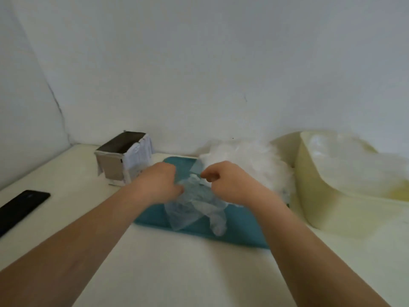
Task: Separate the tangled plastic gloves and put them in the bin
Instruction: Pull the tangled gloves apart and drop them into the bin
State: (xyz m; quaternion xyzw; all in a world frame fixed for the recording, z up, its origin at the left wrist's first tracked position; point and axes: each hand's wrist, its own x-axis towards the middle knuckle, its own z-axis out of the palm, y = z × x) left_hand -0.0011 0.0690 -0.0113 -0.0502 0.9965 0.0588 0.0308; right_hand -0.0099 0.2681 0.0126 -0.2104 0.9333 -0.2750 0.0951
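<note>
Above a flat teal plastic tray on the white counter, the left hand and right hand, fingers curled, pinch one crumpled clear plastic glove hanging between them. Farther right sits a tangled white glove pile, beside a cream plastic bin.

Both hands, left hand and right hand, pinch a clear glove above the teal tray.

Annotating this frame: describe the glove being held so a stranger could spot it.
Find the teal tray in the middle of the table. Above it, the left hand and right hand pinch one clear glove that hangs over the tray. Unlike the white heap of tangled gloves at the tray's far right, it is single and spread out.
</note>
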